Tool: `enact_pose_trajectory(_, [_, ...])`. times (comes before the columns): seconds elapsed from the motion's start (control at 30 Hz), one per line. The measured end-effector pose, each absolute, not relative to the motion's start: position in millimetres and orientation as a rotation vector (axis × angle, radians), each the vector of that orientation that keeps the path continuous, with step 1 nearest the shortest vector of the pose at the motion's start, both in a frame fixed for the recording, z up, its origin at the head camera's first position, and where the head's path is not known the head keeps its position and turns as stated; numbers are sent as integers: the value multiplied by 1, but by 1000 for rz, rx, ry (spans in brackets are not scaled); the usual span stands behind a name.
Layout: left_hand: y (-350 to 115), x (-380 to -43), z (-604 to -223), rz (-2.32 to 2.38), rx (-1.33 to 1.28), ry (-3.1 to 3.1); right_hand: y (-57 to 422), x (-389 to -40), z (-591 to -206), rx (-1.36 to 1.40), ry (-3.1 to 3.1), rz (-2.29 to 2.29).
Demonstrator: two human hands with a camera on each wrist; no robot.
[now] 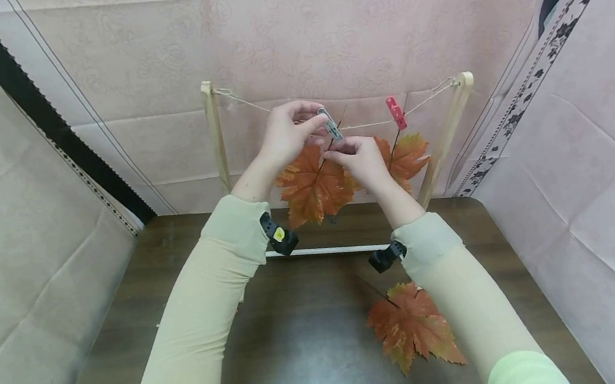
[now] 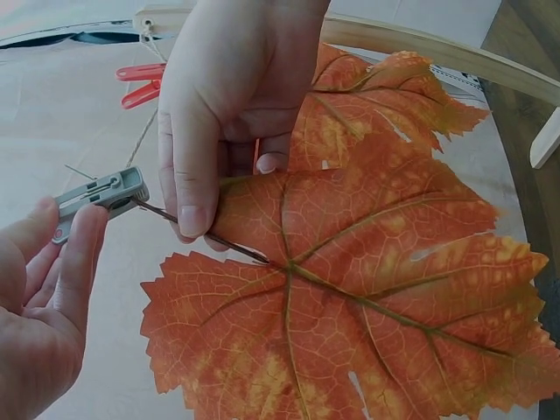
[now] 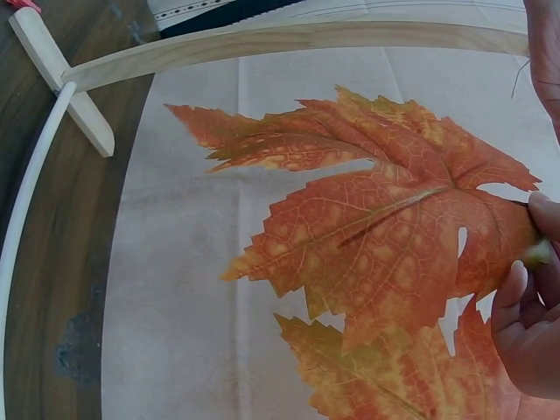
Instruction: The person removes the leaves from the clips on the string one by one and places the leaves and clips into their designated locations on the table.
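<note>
First leaf (image 1: 410, 161) hangs on string (image 1: 370, 125) by red clip (image 1: 396, 113); looks done. At string, left grip (image 1: 290, 134) pinches grey clip (image 1: 330, 124), right grip (image 1: 360, 158) second leaf's (image 1: 315, 186) stem (image 2: 238, 248); fastening seems unfinished. Third leaf (image 1: 413, 327), on desk (image 1: 295, 328) in front of string, apparently remains.

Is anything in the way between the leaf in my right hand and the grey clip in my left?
Nothing visible is. The stem of the leaf, pinched by your right hand, reaches the end of the grey clip in your left hand.
</note>
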State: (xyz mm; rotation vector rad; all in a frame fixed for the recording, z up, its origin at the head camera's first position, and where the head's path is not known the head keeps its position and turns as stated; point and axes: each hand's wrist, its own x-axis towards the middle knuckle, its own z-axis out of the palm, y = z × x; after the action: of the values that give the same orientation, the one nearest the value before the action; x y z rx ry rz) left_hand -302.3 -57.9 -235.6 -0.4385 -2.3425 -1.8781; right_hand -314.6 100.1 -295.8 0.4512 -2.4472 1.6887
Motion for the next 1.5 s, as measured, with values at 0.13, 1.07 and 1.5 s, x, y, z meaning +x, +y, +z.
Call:
enact_pose_trajectory(0.13, [-59, -301, -235, -1889, -448, -2317, 100, -314, -295, 463, -2443, 1691])
enact_pose_trajectory(1.07, [-74, -294, -220, -1974, -405, -2184, 100, -309, -293, 477, -2509, 1605])
enact_pose_trajectory(1.5, [-84, -292, -216, -2019, -413, -2118, 96, -312, -300, 498, -2522, 1601])
